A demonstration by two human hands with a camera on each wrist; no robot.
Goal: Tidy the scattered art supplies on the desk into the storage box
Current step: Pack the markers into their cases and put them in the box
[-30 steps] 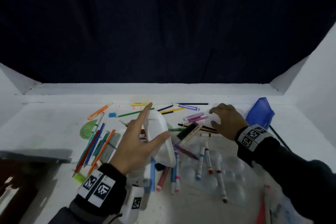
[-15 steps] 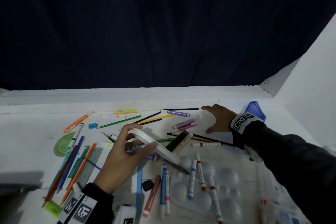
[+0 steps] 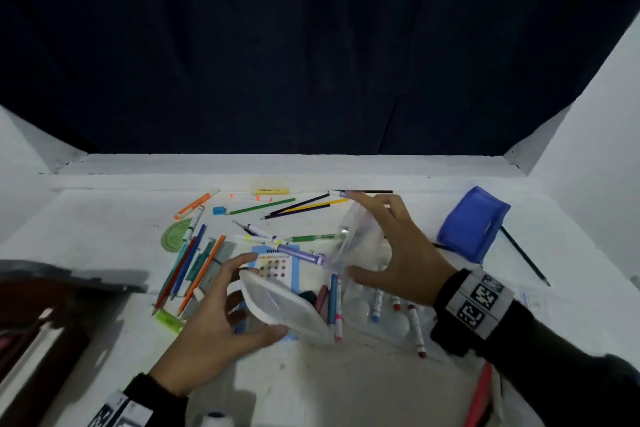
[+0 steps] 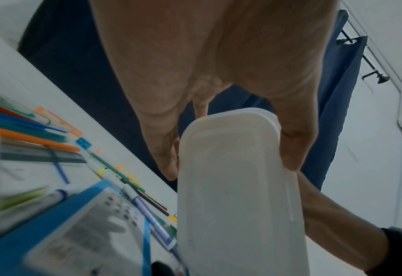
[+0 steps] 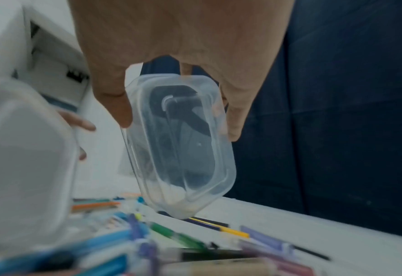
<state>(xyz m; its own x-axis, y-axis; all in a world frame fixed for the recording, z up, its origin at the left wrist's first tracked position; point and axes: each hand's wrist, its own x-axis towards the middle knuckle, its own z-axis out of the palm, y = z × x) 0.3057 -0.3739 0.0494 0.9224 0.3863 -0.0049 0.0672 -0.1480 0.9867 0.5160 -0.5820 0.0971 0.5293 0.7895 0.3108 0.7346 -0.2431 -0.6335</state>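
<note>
My left hand (image 3: 266,293) grips a white plastic lid (image 3: 287,308) by its long edges and holds it tilted just above the desk; the left wrist view shows the lid (image 4: 237,186) between thumb and fingers of that hand (image 4: 230,168). My right hand (image 3: 349,234) grips a clear plastic storage box (image 3: 363,239), tipped on its side above the desk. In the right wrist view the box (image 5: 181,145) looks empty and my right hand (image 5: 179,127) spans it. Several markers and coloured pencils (image 3: 194,263) lie scattered across the desk.
A blue pouch (image 3: 474,224) sits at the far right with a black pencil (image 3: 524,255) beside it. A green protractor (image 3: 176,234), a ruler (image 3: 216,269), a blue paint card (image 3: 277,267) and a clear palette (image 3: 377,308) lie among the pens. Dark cloth hangs behind the desk.
My right hand has taken hold of the clear box and lifted it toward the middle. My left hand has brought the lid lower and nearer to me.
</note>
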